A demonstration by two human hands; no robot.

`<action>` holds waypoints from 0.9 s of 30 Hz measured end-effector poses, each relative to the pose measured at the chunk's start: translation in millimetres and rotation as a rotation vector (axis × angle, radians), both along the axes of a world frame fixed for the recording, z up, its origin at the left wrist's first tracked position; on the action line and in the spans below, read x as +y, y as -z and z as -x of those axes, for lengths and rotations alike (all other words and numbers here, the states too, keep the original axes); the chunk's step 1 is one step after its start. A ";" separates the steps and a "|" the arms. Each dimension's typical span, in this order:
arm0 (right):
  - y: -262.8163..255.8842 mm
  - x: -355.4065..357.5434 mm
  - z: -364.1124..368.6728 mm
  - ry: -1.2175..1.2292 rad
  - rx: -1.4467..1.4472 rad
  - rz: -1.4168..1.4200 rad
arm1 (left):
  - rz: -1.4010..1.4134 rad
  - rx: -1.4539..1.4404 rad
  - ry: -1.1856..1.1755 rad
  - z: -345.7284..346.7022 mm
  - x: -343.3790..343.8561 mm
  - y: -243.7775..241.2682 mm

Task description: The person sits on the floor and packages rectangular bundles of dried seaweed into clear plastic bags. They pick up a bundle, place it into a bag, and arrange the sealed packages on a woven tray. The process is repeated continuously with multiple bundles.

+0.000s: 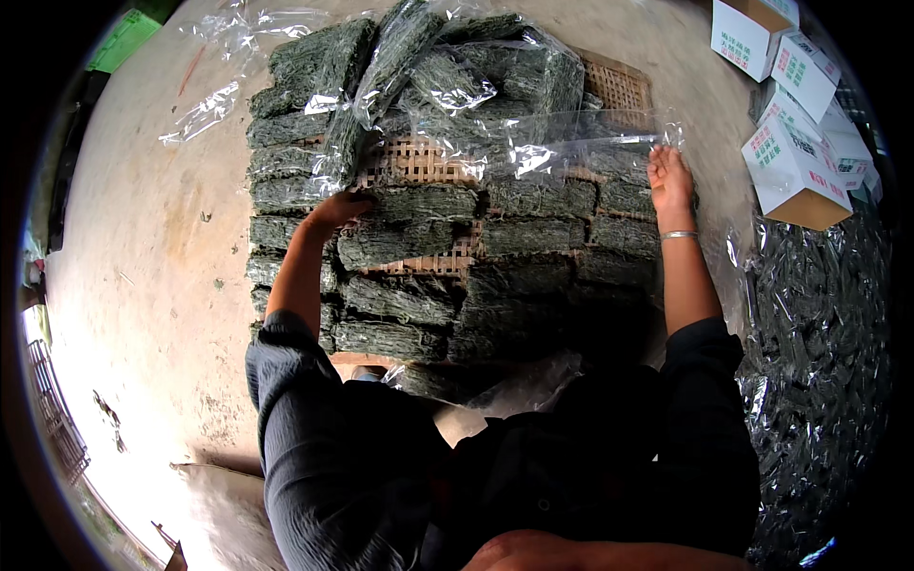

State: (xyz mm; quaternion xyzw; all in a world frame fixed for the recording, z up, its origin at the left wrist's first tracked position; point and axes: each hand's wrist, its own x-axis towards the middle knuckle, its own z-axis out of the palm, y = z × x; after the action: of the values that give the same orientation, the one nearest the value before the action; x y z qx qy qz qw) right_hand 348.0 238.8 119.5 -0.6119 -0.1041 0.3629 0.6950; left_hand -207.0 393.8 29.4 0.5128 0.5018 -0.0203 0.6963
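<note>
Rectangular bundles of dried dark green strands, seaweed-like [425, 203], lie in rows on a woven bamboo tray [410, 160] in front of me. My left hand [343, 210] is at the left end of one bundle, fingers partly hidden; whether it grips is unclear. Just above it lies a bundle in a clear plastic bag [339, 153]. My right hand [670, 178] is raised at the tray's right side, its fingertips at the edge of a long clear plastic bag [564, 146] spread over the bundles. More bagged bundles [400, 57] are piled at the far side.
White cardboard boxes with printing [796, 160] stand at the upper right. Below them, many glossy, plastic-wrapped dark bundles [821, 342] cover the right side. Loose clear plastic [203, 114] lies on the concrete floor [164, 235], and a green crate [123, 41] is at the upper left.
</note>
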 end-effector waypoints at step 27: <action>-4.1 -162.8 -132.1 0.804 -0.763 0.798 | -1.075 0.347 0.864 -76.4 -81.6 -28.3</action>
State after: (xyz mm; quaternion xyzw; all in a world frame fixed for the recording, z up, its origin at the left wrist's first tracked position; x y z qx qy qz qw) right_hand 480.0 76.0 123.6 -0.8976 0.0353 -0.1539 0.4116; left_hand -130.7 312.3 57.7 0.9278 0.2977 -0.1254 0.1865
